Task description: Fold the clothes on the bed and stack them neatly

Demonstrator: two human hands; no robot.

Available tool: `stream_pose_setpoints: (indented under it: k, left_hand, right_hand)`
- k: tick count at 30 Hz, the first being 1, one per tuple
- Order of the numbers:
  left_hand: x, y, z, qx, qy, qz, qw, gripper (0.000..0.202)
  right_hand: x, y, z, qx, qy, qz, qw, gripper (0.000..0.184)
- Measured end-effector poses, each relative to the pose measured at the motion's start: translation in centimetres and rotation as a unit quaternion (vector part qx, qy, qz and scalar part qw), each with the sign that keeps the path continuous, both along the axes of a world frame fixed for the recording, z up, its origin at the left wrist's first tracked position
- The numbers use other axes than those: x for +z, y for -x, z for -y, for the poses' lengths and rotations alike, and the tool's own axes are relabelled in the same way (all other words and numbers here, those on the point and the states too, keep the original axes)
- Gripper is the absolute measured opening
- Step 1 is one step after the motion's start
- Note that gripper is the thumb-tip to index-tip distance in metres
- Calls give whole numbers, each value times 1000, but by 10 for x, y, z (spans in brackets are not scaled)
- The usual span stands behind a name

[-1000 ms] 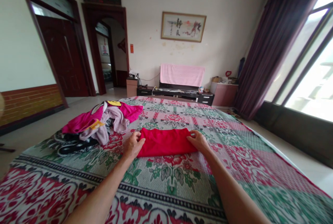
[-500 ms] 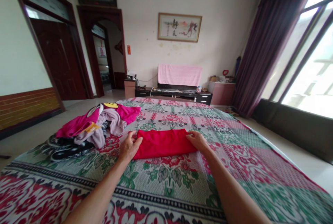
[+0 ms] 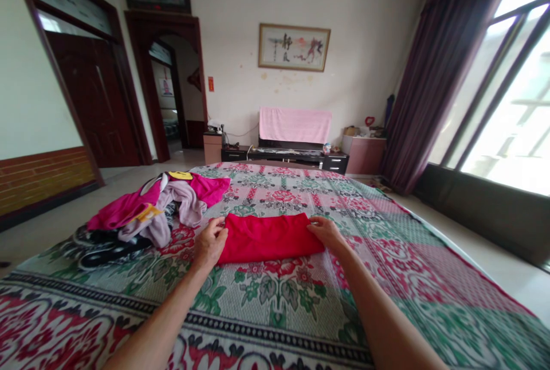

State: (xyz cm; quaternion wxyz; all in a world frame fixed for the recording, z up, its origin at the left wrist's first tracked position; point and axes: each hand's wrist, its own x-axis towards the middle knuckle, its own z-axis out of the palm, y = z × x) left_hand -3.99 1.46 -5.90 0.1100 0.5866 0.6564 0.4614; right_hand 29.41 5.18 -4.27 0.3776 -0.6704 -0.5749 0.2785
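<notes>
A red folded garment (image 3: 268, 238) lies as a wide, low rectangle on the patterned bedspread (image 3: 283, 295); its exact kind does not show. My left hand (image 3: 210, 242) is closed at its left end, thumb and fingers pinching the edge. At the upper right corner, my right hand (image 3: 325, 232) pinches the cloth between thumb and fingers. The fabric stretches nearly flat between both hands, with slight creases along the top edge.
A loose heap of clothes (image 3: 146, 209), pink, lilac and black, lies on the bed's left side. Beyond the bed stand a low black cabinet (image 3: 337, 162) and a screen draped with a pink cloth (image 3: 295, 124). Purple curtains (image 3: 423, 72) hang at the right.
The view has shifted slightly. Both hands keep their hold on the red garment's ends, and the cloth looks almost the same, with the left thumb a little farther left.
</notes>
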Motion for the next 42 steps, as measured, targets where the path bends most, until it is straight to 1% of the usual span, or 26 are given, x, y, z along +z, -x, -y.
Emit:
stream_pose_setpoints:
  k: [3, 6, 10, 14, 16, 19, 21, 24, 27, 29, 31, 34, 38, 42]
  left_hand:
    - [1, -1, 1, 10, 5, -28, 1000, 32]
    - [1, -1, 0, 20, 11, -32, 999, 25]
    - [0, 1, -1, 14, 13, -48, 999, 13]
    - [-3, 3, -2, 1, 5, -71, 997, 18]
    - [-4, 3, -2, -5, 0, -72, 997, 22]
    - [-2, 2, -2, -2, 13, -67, 998, 26]
    - [0, 1, -1, 0, 27, -68, 997, 27]
    - [4, 3, -2, -1, 51, -78, 996, 27]
    - [9, 6, -4, 3, 86, -84, 993, 29]
    - [12, 3, -8, 1, 93, -87, 992, 30]
    - [17, -7, -12, -13, 82, -85, 993, 28]
    - [27, -37, -16, -50, 64, -67, 994, 27]
    - [39, -95, -21, -120, 59, -22, 991, 30]
    - [40, -156, -24, -174, 66, 46, 981, 34]
  right_hand:
    - [2, -1, 1, 11, 11, -21, 1000, 26]
    - [0, -3, 0, -1, -8, 3, 1000, 20]
    - [-3, -3, -2, -13, -40, 37, 998, 14]
    - [-6, -1, -1, -13, -69, 71, 995, 13]
    - [-5, 0, 0, -7, -78, 87, 993, 15]
    - [-4, 1, 1, 11, -79, 95, 992, 20]
    - [-3, 2, 1, 15, -77, 87, 993, 23]
    - [-2, 4, 1, 8, -54, 40, 998, 30]
    - [-2, 3, 1, -11, -23, -16, 1000, 37]
    - [-1, -3, 2, -26, -23, -28, 999, 37]
    - [2, -15, 3, -42, -32, -25, 998, 36]
    - [7, -43, 6, -73, -42, -13, 996, 37]
    - [14, -89, 14, -131, -58, 8, 990, 39]
    - [21, -136, 26, -188, -81, 32, 978, 39]
